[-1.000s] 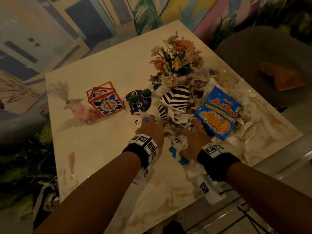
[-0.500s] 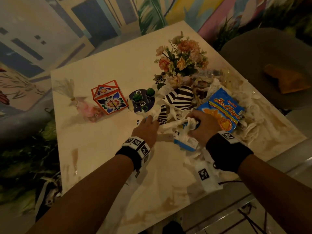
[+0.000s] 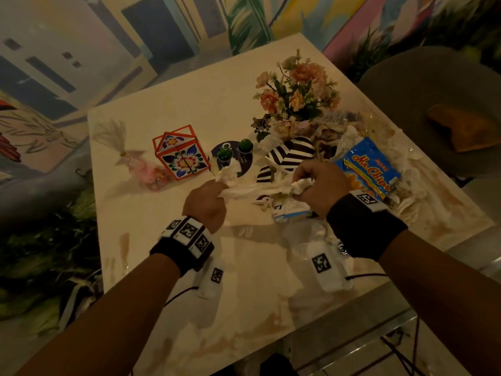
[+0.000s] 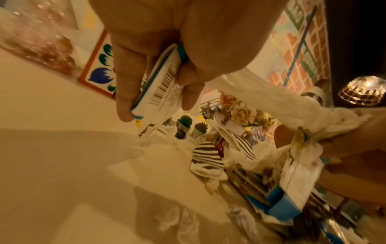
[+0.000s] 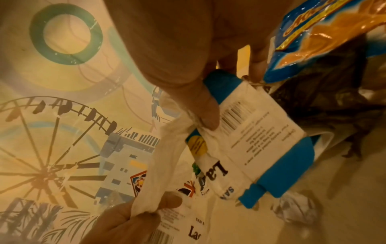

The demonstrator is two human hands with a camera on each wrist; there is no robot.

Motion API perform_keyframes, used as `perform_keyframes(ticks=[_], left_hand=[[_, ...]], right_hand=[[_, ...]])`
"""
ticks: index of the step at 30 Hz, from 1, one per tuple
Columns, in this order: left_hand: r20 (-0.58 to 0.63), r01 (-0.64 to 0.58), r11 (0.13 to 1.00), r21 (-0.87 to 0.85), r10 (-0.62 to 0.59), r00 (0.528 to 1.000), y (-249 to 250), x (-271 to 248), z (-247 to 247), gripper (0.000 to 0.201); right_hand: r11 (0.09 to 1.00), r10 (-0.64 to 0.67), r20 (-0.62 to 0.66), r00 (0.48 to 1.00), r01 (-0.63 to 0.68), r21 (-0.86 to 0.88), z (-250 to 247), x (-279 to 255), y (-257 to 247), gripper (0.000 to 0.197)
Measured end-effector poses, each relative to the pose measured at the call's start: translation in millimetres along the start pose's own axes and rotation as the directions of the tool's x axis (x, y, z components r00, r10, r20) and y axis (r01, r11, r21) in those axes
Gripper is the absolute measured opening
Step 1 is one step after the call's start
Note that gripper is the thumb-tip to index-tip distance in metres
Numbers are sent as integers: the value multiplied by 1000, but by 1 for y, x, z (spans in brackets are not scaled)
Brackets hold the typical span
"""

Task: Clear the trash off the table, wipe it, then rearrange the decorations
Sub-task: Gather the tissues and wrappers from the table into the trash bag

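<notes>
Both hands are closed on trash, just above the table. The left hand grips one end of a twisted white tissue and, in its wrist view, also a flattened blue-and-white carton with a barcode. The right hand clutches the tissue's other, crumpled end together with a second blue-and-white carton; its printed name is only partly legible. The tissue stretches taut between the two hands. Taking the flower arrangement as landmark: a striped black-and-white item lies just in front of it, a blue chip bag in front to its right, two tiny potted cacti in front to its left, and a floral red-edged box further left.
</notes>
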State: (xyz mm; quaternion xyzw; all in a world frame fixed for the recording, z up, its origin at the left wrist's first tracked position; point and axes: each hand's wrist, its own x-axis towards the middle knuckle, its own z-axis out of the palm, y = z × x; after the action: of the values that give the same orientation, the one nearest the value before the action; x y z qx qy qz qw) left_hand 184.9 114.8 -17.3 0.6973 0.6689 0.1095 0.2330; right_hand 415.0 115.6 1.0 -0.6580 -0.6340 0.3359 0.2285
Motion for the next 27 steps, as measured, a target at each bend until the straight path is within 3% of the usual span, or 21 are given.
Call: perform_keyframes(ticks=[2, 7, 15, 27], left_hand=[[-43, 38, 999, -15, -39, 998, -11, -4, -8, 52], [-119, 156, 977, -144, -173, 978, -36, -12, -24, 30], [-184, 160, 940, -301, -222, 958, -45, -29, -49, 40], [-99, 176, 728, -662, -318, 943, -54, -44, -75, 36]], right_hand=[[1000, -2, -4, 1000, 2, -3, 0, 3, -1, 43], [999, 26, -36, 999, -27, -47, -4, 3, 0, 29], [994, -103, -109, 989, 106, 21, -26, 12, -35, 20], [984, -179, -19, 984, 180, 20, -15, 15, -66, 23]])
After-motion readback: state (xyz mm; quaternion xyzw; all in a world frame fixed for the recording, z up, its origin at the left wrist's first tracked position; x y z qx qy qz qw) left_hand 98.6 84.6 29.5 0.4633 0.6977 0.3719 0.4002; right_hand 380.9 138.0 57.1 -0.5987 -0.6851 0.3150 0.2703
